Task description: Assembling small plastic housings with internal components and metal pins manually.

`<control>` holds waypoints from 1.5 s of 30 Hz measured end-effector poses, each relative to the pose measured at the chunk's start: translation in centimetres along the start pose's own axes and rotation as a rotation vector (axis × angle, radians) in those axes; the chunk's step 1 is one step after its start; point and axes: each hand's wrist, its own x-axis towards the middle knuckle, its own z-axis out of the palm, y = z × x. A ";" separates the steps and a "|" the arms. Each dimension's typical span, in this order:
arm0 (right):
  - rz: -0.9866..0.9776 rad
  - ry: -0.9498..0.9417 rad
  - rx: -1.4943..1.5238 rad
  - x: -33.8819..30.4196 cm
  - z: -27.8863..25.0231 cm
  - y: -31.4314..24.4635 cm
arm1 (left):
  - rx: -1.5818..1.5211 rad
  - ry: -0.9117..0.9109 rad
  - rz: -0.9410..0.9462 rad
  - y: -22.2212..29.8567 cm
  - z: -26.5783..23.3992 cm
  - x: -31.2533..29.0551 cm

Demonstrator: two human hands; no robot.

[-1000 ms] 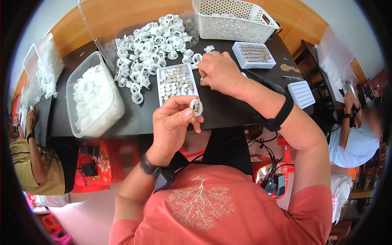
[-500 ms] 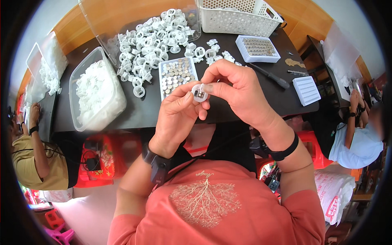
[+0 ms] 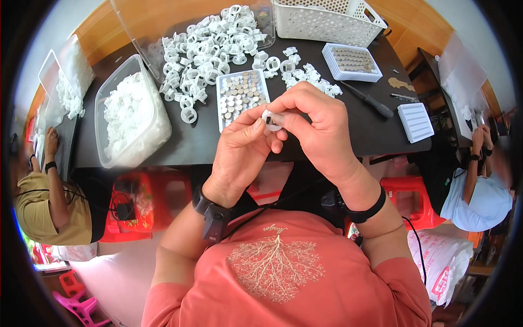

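A small round white plastic part point(image 3: 274, 125) with dark and metal bits inside is held up between my hands, just past the table's near edge. My left hand point(image 3: 239, 150) pinches its left side with thumb and fingers. From the right, my right hand point(image 3: 321, 128) presses its thumb onto the part, index finger bent above it; those fingertips hide much of it. Just beyond my left hand lies a white tray point(image 3: 220, 98) of silver coin-like discs point(image 3: 242, 92). Behind that, a big pile of white plastic fittings point(image 3: 210, 49) covers the table.
A clear tub point(image 3: 163, 131) of white pieces stands at left. Stacked white trays point(image 3: 351, 73), a dark-handled screwdriver point(image 3: 376, 105) and a white slotted tray point(image 3: 415, 121) lie at right. A white perforated basket point(image 3: 327, 24) stands behind. People work at both sides point(image 3: 49, 212) point(image 3: 474, 196).
My view has shifted slightly, so the table items sit a little higher and further right. Both hands stay on the white plastic part, which has turned slightly, with my right thumb covering more of it.
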 end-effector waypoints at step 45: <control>-0.207 0.119 -0.421 -1.6 1.0 0.7 | -0.008 -0.022 0.029 -0.3 -0.1 -0.4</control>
